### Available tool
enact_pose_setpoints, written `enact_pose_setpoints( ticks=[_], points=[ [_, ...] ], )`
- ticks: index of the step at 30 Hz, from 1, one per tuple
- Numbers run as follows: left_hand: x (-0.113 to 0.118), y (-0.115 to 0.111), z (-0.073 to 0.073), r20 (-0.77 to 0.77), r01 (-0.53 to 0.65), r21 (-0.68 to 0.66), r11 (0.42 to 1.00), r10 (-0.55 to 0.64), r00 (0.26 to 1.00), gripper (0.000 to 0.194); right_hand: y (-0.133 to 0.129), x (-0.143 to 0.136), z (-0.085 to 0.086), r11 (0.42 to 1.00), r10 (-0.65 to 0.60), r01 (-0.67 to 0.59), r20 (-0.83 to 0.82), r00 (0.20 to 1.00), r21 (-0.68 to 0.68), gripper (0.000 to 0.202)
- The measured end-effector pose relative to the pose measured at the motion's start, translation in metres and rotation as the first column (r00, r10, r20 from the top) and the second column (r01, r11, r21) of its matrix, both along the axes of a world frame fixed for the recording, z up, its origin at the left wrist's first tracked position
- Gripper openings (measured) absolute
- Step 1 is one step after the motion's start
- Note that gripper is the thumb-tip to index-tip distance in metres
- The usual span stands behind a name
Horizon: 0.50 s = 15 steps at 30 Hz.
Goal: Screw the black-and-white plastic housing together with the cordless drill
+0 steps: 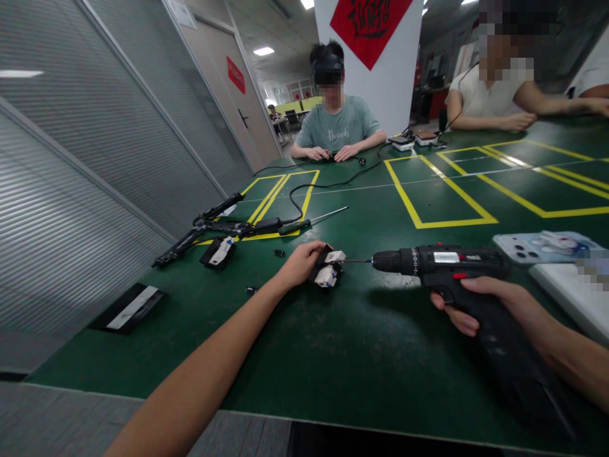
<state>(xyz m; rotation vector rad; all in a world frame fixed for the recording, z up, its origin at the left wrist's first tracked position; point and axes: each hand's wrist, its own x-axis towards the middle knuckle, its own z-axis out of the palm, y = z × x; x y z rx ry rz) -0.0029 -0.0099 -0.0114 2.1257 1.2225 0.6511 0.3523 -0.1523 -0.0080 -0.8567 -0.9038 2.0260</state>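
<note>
A black cordless drill (442,263) lies level over the table, its long thin bit pointing left. My right hand (495,304) is wrapped round its grip, a finger near the trigger. The bit's tip meets a small black-and-white part (328,270), or ends very close to it. My left hand (302,263) holds that part on its left side against the green table (295,343); some fingertips are hidden behind it. Left of my left hand, a similar black-and-white piece (219,252) rests on the table.
A screwdriver (297,226) and a black jointed frame with a cable (204,225) lie beyond my left hand. A flat black piece (128,308) sits at the left. A phone (547,246) and white box (571,295) are right. People sit across the table.
</note>
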Motion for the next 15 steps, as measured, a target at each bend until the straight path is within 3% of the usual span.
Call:
enact_pose_setpoints(
  ticks=[15],
  points=[
    [0.0012, -0.0016, 0.0026, -0.039, -0.013, 0.020, 1.000, 0.014, 0.999, 0.034, 0.0057, -0.0046, 0.0018, 1.000, -0.012, 0.011, 0.045, 0.999, 0.023, 0.041]
  ],
)
